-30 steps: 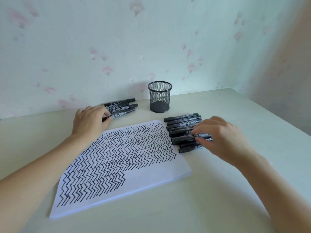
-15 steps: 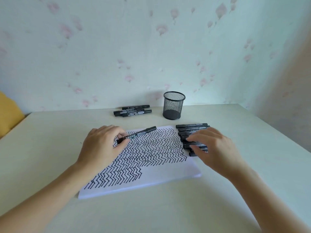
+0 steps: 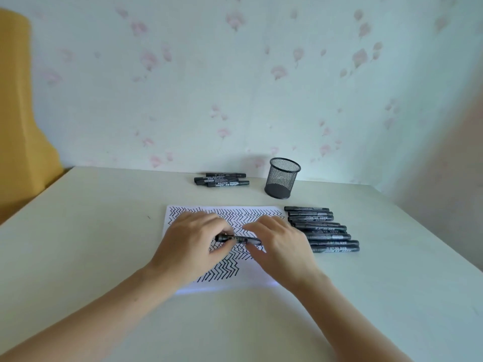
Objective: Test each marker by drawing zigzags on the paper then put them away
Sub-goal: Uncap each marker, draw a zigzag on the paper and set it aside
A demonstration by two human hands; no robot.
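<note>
One marker [image 3: 239, 239] lying level above the paper [image 3: 183, 212], pinched at one end by the left hand [image 3: 192, 244] and at the other by the right hand [image 3: 281, 246]; seven or so markers in a row [image 3: 324, 229] just right of the right hand; about four more in a far cluster [image 3: 222, 180] beyond the left hand. One mesh cup [image 3: 282, 178] beyond the right hand, upright, nothing seen inside; bare table [image 3: 78, 244] left of the left hand, its edge meeting the wall.
</note>
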